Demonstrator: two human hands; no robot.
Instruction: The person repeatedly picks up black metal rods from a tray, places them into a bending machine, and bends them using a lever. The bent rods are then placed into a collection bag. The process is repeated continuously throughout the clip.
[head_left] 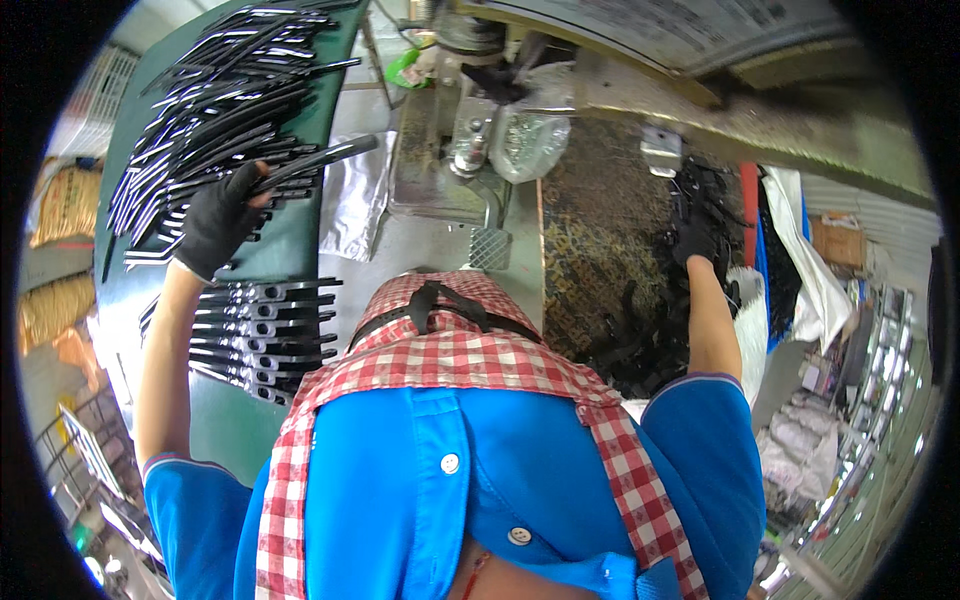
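Note:
My left hand [222, 215], in a black glove with bare fingertips, is closed round a black tube [340, 153] whose grey-ended tip points to the right. Beneath and beyond it lies a big heap of glossy black rods [225, 110] on a green table. Nearer me, a row of black rods with flat holed brackets [262, 330] is laid side by side. Out to the right, my right hand [697, 235], also black-gloved, reaches in among small black parts [640, 335]. Its fingers blend into the dark parts, so their grip does not show.
A machine with a metal foot pedal [490, 247] stands ahead, a clear plastic bag [530, 145] beside it. Its heavy beam [760, 125] crosses the upper right. A silvery sheet [355, 195] hangs at the green table's edge [225, 430]. White sacking [805, 250] lies far right.

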